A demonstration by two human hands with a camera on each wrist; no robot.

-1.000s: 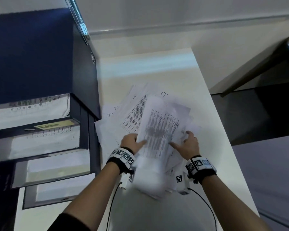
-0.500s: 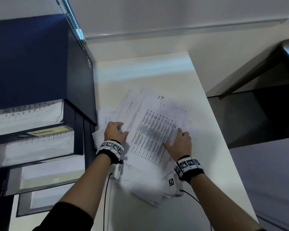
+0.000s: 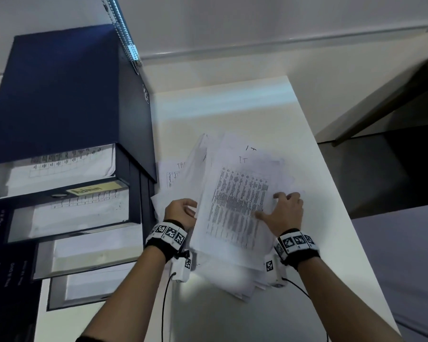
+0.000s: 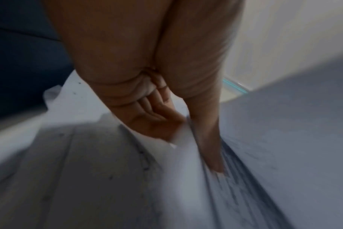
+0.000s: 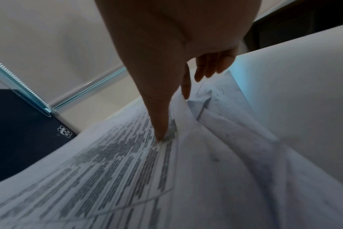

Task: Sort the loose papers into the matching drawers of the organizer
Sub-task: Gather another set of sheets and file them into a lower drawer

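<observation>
A pile of loose printed papers point(image 3: 235, 206) lies on the white table point(image 3: 232, 314), some sheets marked "IT" by hand. My left hand point(image 3: 183, 212) grips the left edge of the top bundle, which is raised on that side. In the left wrist view its thumb point(image 4: 207, 139) is slid between the sheets. My right hand point(image 3: 284, 211) pinches the right edge, with the thumb point(image 5: 159, 124) on the printed table and the fingers point(image 5: 209, 66) past the edge. The dark blue organizer point(image 3: 67, 95) stands at the left, with several drawers pulled out and holding papers. One drawer bears a yellow "Admin" label point(image 3: 94, 188).
The table's right edge drops off to a dark bench point(image 3: 393, 156) and a grey surface point(image 3: 405, 267). A beaded blind chain point(image 3: 124, 28) hangs behind the organizer. A wall runs along the back of the table.
Half a second ago both hands lay flat on the pile. Now the left side of the top bundle is lifted, and the right hand has shifted out to the right edge.
</observation>
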